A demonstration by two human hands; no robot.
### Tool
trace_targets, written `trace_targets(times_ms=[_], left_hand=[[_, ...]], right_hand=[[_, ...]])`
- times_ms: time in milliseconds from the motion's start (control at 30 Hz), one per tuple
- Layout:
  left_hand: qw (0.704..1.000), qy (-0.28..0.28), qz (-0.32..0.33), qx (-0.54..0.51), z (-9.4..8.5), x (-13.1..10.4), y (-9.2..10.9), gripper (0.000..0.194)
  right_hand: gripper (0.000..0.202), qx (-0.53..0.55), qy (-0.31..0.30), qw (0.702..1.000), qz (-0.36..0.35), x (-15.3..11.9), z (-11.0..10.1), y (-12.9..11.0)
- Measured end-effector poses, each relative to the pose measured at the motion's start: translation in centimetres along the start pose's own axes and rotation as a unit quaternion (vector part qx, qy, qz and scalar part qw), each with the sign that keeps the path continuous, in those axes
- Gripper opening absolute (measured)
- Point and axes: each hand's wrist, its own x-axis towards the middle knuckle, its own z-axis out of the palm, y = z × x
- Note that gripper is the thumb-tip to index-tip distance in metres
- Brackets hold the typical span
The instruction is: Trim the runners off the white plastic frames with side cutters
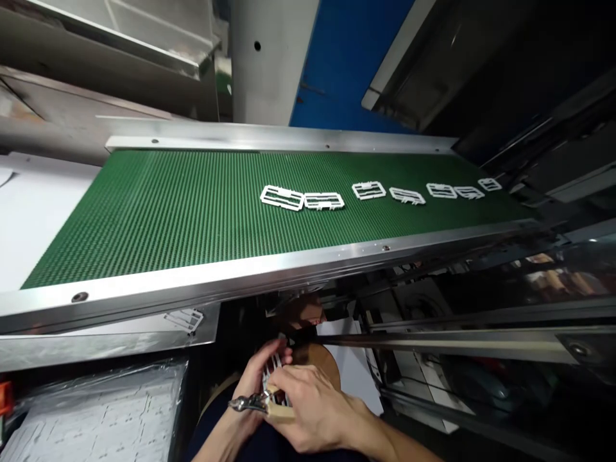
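My left hand (250, 378) is closed around a white plastic frame (272, 369), whose thin bars show between the fingers. Over it, my right hand (312, 407) grips the pale handles of metal pliers (250, 403), whose jaws point left across my left wrist. The two hands overlap low in the view, in front of my lap, and part of the frame is hidden behind my right hand. Beyond them, several similar white frames (324, 201) lie spread along a green ribbed conveyor belt (192, 212).
A metal rail (192, 276) edges the near side of the belt. Below it, another white frame (185, 319) lies on a ledge. At the lower left is a plastic-wrapped stack of white parts (106, 410). Metal bars (462, 346) and machinery stand at the right.
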Motion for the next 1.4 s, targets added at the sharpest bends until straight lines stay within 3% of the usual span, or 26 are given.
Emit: trace_targets(times_ms=[133, 233, 333, 400, 533, 633, 767, 933, 1067, 1167, 1300, 1400], left_hand=[[0.998, -0.065, -0.022, 0.012, -1.0, -0.4, -1.3, 0.013], [0.99, -0.121, 0.003, 0.076, 0.0, -0.2, -1.1, 0.015], [0.989, -0.104, 0.057, 0.086, 1.2, -0.2, 0.1, 0.017], [0.991, -0.095, 0.066, 0.064, 1.3, -0.5, 0.6, 0.017], [0.993, -0.114, 0.007, 0.04, -0.1, -1.2, -0.2, 0.018], [0.994, -0.109, 0.011, 0.015, -1.2, -1.3, -0.6, 0.017], [0.991, -0.098, 0.087, 0.018, -1.3, -1.7, 1.4, 0.017], [0.977, -0.079, 0.175, 0.092, 0.5, -4.0, 5.1, 0.02], [0.956, -0.118, 0.253, 0.089, 2.1, -6.1, 6.5, 0.025], [0.948, -0.124, 0.281, 0.079, 2.5, -7.1, 6.9, 0.027], [0.946, -0.087, 0.287, 0.123, 2.1, -7.1, 6.8, 0.018], [0.945, -0.073, 0.277, 0.156, 1.5, -6.6, 6.4, 0.021]], right_hand=[[0.006, 0.067, 0.003, 0.997, 0.024, 1.0, -7.9, -1.8], [0.01, 0.01, 0.117, 0.993, -0.01, 3.8, -14.2, -3.4], [0.008, -0.146, 0.219, 0.964, -0.038, 9.2, -18.4, -3.8], [0.011, -0.254, 0.195, 0.947, -0.013, 13.2, -20.2, -3.3], [0.029, -0.354, 0.062, 0.933, 0.039, 19.0, -21.8, -1.1], [0.033, -0.374, 0.041, 0.926, 0.021, 20.3, -21.8, 0.0], [0.038, -0.386, 0.09, 0.918, -0.03, 20.1, -21.6, -0.1], [0.034, -0.256, 0.158, 0.95, -0.083, 16.0, -20.6, -3.1], [0.033, -0.089, 0.126, 0.979, -0.131, 9.3, -17.1, -5.6], [0.033, -0.04, 0.117, 0.979, -0.163, 5.4, -13.1, -5.2], [0.038, -0.003, 0.177, 0.975, -0.133, 3.4, -8.3, -2.5], [0.038, 0.023, 0.21, 0.972, -0.099, 3.0, -6.1, -0.8]])
